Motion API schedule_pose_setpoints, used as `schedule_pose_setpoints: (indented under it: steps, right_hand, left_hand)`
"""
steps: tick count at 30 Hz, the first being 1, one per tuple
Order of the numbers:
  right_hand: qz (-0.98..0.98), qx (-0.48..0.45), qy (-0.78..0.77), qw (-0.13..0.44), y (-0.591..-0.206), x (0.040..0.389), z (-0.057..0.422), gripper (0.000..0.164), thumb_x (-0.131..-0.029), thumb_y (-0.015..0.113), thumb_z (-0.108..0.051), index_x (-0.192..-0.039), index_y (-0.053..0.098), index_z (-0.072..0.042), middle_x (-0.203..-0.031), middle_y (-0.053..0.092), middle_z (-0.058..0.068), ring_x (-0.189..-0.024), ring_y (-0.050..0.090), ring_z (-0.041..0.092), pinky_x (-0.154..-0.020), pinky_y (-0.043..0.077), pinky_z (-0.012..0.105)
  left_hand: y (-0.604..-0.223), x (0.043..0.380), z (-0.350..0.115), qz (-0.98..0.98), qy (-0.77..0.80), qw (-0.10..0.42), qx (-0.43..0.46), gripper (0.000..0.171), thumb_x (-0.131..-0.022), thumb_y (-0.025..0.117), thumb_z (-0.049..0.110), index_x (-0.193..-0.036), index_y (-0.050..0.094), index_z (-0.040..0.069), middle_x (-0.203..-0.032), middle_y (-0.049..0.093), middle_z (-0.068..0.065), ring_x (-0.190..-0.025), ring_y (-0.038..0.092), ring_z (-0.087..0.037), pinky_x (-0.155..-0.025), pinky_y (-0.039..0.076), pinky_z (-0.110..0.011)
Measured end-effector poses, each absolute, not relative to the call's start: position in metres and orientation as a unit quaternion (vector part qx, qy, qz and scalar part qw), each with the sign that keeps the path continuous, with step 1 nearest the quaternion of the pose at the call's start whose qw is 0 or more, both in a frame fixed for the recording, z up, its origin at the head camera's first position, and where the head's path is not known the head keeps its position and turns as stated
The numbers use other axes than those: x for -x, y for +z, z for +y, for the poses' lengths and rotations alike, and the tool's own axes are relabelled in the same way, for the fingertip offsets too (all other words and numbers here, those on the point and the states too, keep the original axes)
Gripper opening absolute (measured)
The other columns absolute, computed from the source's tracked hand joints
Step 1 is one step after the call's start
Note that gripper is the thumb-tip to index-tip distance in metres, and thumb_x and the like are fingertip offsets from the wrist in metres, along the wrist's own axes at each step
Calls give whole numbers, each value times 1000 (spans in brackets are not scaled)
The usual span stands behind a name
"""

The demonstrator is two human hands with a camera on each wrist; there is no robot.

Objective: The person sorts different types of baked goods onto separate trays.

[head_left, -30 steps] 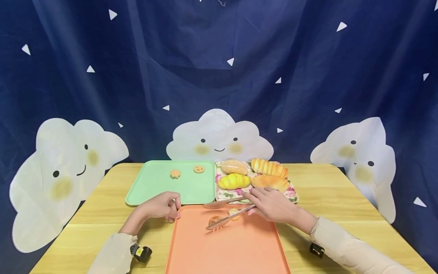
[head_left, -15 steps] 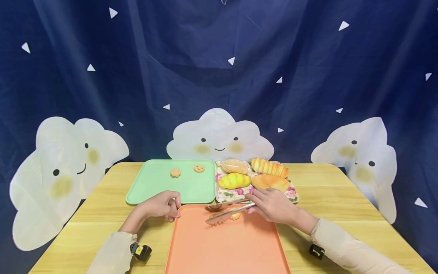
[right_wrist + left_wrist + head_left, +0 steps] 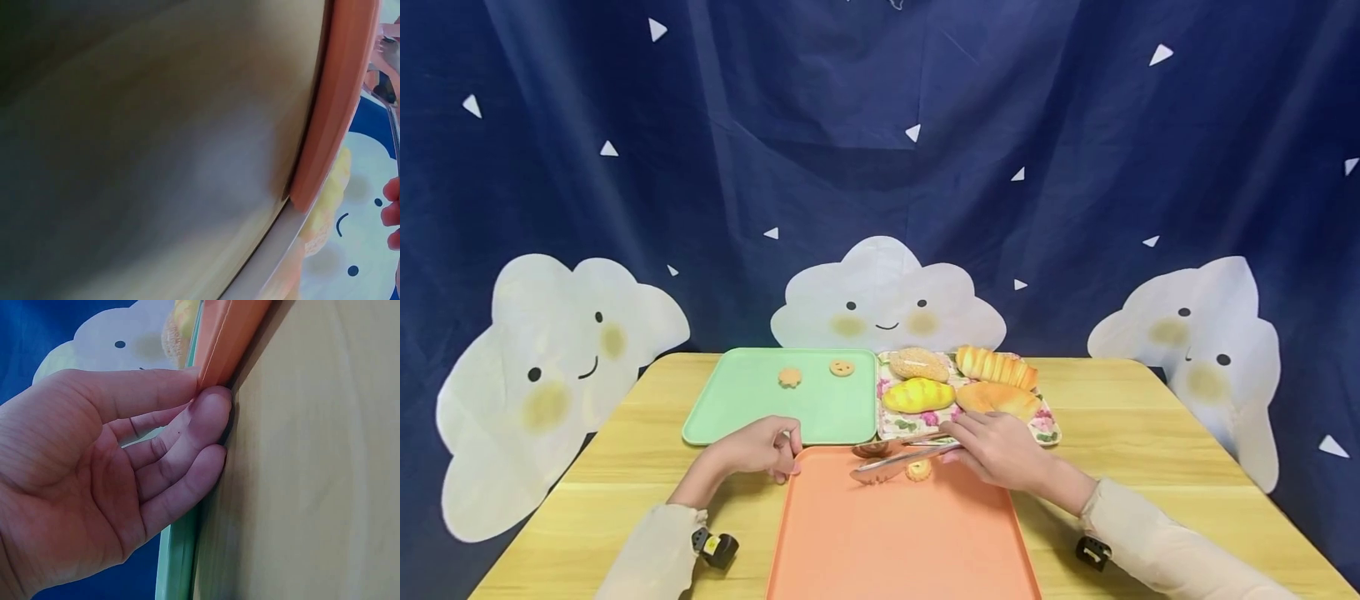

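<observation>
My right hand grips metal tongs from above, their two arms spread and reaching left over the far end of the orange tray. Just beside the lower arm lies a small ring-shaped cookie. A browner cookie near the tips is mostly hidden by the tongs. In the right wrist view, only some fingertips and part of the tongs show at the right edge. My left hand pinches the orange tray's far left corner, thumb on the rim in the left wrist view.
Behind on the left is a green tray with a flower-shaped cookie and a round cookie. A floral tray beside it bears several breads, including a yellow one. A dark blue curtain hangs behind the table.
The tongs' tips have shifted toward the orange tray's far edge, and the browner cookie has gone from plain view to mostly hidden. My left hand keeps its pinch on the corner.
</observation>
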State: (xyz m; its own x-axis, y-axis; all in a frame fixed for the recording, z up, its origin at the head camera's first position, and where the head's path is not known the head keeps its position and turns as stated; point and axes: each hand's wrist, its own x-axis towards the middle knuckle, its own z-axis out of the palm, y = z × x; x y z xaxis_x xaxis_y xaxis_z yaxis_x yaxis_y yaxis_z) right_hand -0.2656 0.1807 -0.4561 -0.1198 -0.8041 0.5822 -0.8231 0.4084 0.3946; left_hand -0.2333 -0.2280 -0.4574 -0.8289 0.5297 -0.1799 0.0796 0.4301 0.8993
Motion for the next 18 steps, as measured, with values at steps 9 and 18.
schedule_pose_setpoints:
  steps: [9,18]
  right_hand:
    - [-745,-543,5,389,-453,263,177,37,-102,57,-43,-109,69,-9,-89,68,-1,-75,69,15,-54,51,28]
    - [-737,-543,8,403,-450,259,176,37,-102,57,-42,-109,71,-8,-87,67,0,-73,68,16,-53,50,29]
  left_hand:
    - [-457,232,-230,820,493,220,-192,15,-83,65,-9,-91,52,-8,-64,61,-4,-62,63,-16,-62,56,-31]
    - [-458,235,-228,821,489,222,-193,14,-82,62,-11,-90,52,-9,-64,59,-5,-62,60,-16,-62,56,-29]
